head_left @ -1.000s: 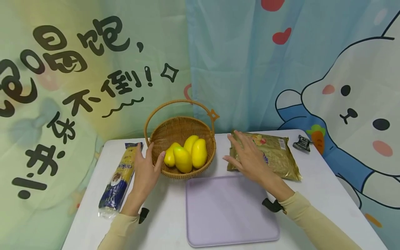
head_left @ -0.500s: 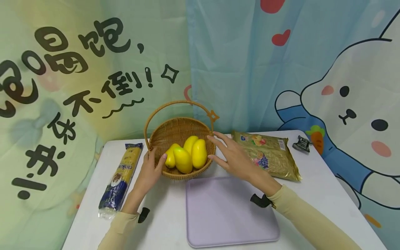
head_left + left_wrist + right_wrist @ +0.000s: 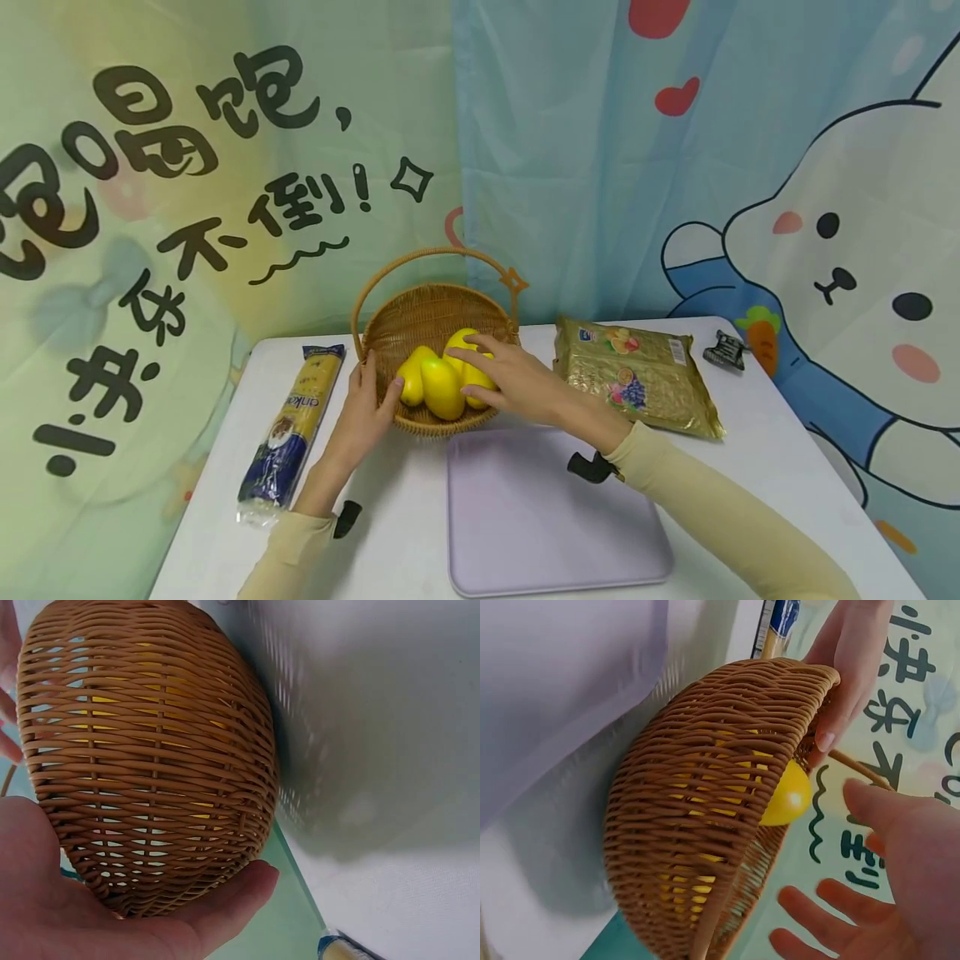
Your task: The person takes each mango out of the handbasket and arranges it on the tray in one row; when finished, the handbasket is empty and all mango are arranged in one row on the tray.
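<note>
In the head view, several yellow mangoes [image 3: 442, 390] lie in a tan wicker basket [image 3: 420, 312] with a hooped handle. My left hand [image 3: 363, 417] grips the basket's left side. The left wrist view has the thumb on the near side and a finger under the woven wall [image 3: 150, 750]. My right hand [image 3: 525, 383] reaches over the right rim, above the mangoes at that side. Seen from the right wrist, its fingers [image 3: 817, 919] are spread and hold nothing; one mango [image 3: 789, 796] shows past the rim. Whether a fingertip touches fruit is hard to tell.
A pale purple tray [image 3: 555, 517] lies in front of the basket on the white table [image 3: 397, 533]. Left of the basket is a yellow and blue packet [image 3: 292, 425]. A gold bag [image 3: 637, 375] and a small black wrapped item [image 3: 726, 351] lie to the right.
My right hand has moved left, from over the gold bag to over the mangoes in the basket. My left hand stays at the basket's left side.
</note>
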`<action>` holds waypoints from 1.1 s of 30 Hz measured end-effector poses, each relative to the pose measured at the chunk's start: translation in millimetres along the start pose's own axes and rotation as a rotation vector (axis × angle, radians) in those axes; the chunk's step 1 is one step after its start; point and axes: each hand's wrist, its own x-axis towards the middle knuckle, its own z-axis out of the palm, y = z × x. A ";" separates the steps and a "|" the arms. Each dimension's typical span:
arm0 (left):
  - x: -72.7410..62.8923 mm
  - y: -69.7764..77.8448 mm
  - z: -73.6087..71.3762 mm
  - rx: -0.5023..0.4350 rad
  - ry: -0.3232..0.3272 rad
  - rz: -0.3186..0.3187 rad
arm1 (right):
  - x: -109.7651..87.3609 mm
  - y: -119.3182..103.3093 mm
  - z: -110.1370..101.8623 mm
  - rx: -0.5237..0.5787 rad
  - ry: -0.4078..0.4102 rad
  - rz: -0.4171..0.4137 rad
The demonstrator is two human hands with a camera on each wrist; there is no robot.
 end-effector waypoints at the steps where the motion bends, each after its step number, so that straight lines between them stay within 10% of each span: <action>1: 0.0 -0.1 0.3 0.000 0.000 0.006 | 2.1 -0.7 1.7 -0.005 -0.024 -0.003; 10: -3.4 1.5 6.3 0.008 0.046 0.070 | 14.1 -2.9 20.4 -0.033 -0.124 -0.033; 33: -14.6 9.1 15.5 0.084 0.138 0.144 | 22.9 -11.8 57.0 -0.096 -0.058 -0.022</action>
